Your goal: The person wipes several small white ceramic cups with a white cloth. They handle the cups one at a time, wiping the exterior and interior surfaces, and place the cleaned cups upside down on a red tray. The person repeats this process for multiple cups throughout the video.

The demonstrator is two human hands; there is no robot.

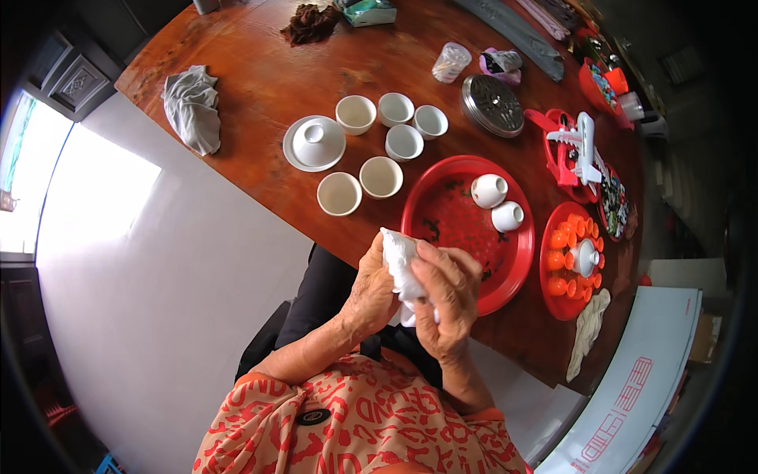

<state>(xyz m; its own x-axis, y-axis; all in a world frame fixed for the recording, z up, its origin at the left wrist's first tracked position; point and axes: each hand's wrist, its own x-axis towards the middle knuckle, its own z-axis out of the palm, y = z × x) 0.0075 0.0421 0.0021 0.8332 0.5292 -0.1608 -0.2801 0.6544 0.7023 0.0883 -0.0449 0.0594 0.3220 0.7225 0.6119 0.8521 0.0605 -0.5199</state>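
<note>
My left hand [374, 291] and my right hand [449, 296] grip a bunched white cloth [402, 263] between them, just over the table's near edge. Whether something is wrapped inside the cloth is hidden. Beyond my right hand sits a round red basin [438, 178] with two small white cups [490, 191] lying tipped on their sides against its right part. Several white cups [381, 178] stand mouth up on the table to the left of the basin. Beside them a white lid [314, 142] rests knob up on a white bowl or saucer [289, 151].
On the wooden table [254, 89] lie a grey cloth [192, 109], a brown cloth [310, 25], a round metal tin [492, 105] and a tub of cotton swabs [452, 62]. Rightward are a red tray [553, 299] of orange cups, a toy airplane [583, 148] and a beige cloth [589, 332].
</note>
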